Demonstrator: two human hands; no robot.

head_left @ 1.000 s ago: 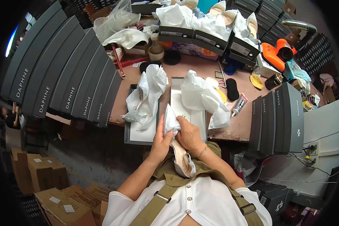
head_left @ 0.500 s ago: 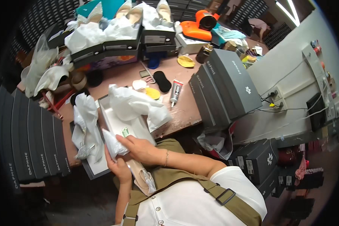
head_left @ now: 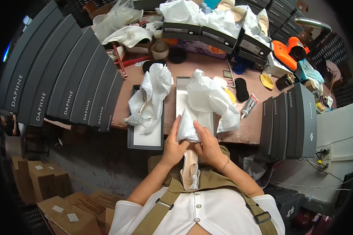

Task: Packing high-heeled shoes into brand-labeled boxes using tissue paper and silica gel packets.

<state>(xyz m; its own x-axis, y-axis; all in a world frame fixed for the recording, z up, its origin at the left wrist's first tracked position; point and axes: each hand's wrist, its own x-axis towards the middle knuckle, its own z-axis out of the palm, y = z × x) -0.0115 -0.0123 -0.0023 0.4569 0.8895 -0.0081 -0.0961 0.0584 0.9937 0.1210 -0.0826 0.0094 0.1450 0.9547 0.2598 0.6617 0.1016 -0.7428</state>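
Toe wrapping (head_left: 188, 127) crinkled paper; insole (head_left: 190, 160) smooth; silver shoe (head_left: 135, 118) glittery, rough; shoeboxes (head_left: 57, 74) matt cardboard.

1 beige-lined shoe (head_left: 190, 166) — toe end in white wrapping (head_left: 189, 127)

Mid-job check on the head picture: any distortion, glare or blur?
Head view: corners black; the left-hand box stack bows with fisheye distortion; a blue-white streak glares near the left rim; the held shoe shows no obvious blur.
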